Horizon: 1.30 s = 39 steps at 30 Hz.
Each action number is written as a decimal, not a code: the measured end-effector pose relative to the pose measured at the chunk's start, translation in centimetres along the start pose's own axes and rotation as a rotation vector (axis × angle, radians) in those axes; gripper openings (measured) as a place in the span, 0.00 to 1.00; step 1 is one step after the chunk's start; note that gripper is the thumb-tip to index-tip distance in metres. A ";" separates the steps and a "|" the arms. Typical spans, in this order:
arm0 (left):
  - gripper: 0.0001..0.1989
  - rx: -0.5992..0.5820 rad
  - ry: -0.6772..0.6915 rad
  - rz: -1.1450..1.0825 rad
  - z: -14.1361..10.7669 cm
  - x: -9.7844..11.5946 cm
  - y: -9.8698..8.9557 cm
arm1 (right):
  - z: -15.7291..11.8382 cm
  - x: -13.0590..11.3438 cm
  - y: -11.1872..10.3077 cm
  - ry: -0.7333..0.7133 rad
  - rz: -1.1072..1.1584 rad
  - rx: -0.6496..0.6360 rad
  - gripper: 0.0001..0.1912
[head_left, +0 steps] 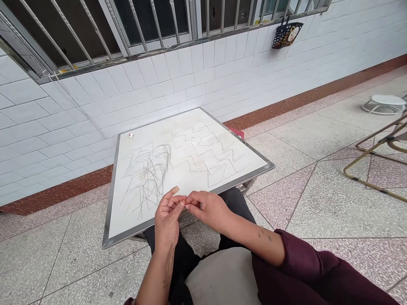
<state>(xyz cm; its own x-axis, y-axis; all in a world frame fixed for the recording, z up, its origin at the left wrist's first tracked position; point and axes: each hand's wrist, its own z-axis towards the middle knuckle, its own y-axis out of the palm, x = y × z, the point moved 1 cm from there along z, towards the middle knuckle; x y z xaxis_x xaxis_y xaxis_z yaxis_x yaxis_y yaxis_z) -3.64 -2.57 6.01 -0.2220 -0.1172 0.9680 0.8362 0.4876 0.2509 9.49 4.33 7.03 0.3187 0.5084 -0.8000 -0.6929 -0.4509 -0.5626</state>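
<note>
My left hand (168, 214) and my right hand (208, 209) meet at the near edge of the table, fingertips pinched together. Between them is a thin strand (174, 213), like fine wire or thread; one pale length runs across the left palm. Thin loops (199, 223) hang below my right hand. A tan strip is wrapped round one raised left fingertip. Just beyond the hands, a tangled heap of dark thin bent strands (159, 163) lies on the left of the white tabletop. Separate zigzag strands (214, 154) are spread over its right side. What the fingertips pinch is too small to make out.
The white table (187, 188) has a grey metal rim and stands against a tiled wall. A small white and red object (131, 135) sits at its far left corner. A black basket (286, 34) hangs from the window bars. A stool (386, 101) and a metal-framed chair (378, 182) stand right.
</note>
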 end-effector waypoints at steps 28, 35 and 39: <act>0.27 -0.014 -0.121 0.191 -0.4 3.7 -0.8 | -0.3 0.4 0.9 -0.380 -0.415 0.255 0.09; 0.29 -0.001 -0.135 0.247 -0.5 3.8 -0.6 | -0.3 0.4 1.0 -0.369 -0.401 0.239 0.08; 0.29 -0.005 -0.127 0.260 -0.4 3.7 -0.5 | -0.3 0.2 1.0 -0.315 -0.366 0.198 0.06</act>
<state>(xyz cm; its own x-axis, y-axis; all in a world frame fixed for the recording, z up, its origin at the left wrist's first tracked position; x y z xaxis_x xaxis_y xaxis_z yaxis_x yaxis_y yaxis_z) -4.66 -3.61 9.46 -0.0604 0.1206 0.9909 0.8758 0.4826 -0.0053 9.08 3.75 6.29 0.3741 0.8168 -0.4393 -0.6915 -0.0700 -0.7190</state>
